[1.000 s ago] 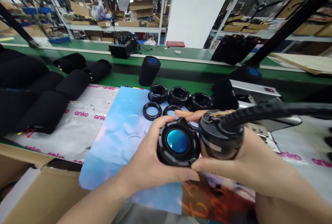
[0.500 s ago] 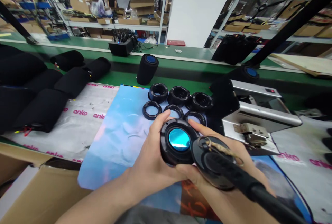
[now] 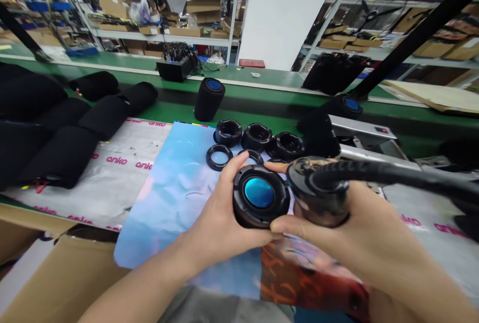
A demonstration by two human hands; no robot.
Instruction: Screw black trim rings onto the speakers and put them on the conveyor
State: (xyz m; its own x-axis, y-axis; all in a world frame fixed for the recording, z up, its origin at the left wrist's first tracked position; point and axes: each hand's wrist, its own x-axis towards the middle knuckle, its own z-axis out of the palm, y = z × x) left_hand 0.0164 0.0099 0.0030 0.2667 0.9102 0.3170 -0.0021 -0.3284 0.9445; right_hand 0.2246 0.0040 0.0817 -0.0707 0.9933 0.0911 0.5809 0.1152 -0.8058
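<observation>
Near the middle of the bench (image 3: 112, 173), over a blue printed sheet (image 3: 168, 198), the left hand (image 3: 217, 218) wraps its fingers (image 3: 239, 161) round the rim of a round black housing (image 3: 261, 203) with a glossy blue centre. It looks like light, rigid plastic; the ribbed rim seems the safe hold, the centre prone to smudging. Touching its right side, a black hose-fed tool (image 3: 318, 195) sits clasped in the right hand (image 3: 362, 238), whose thumb presses the housing's near edge.

Bright, even light falls from overhead fixtures behind my shelves (image 3: 157, 33). The blue disc (image 3: 259, 192) I'm holding glares. Edges bow outward; the hose (image 3: 411, 178) blurs.
</observation>
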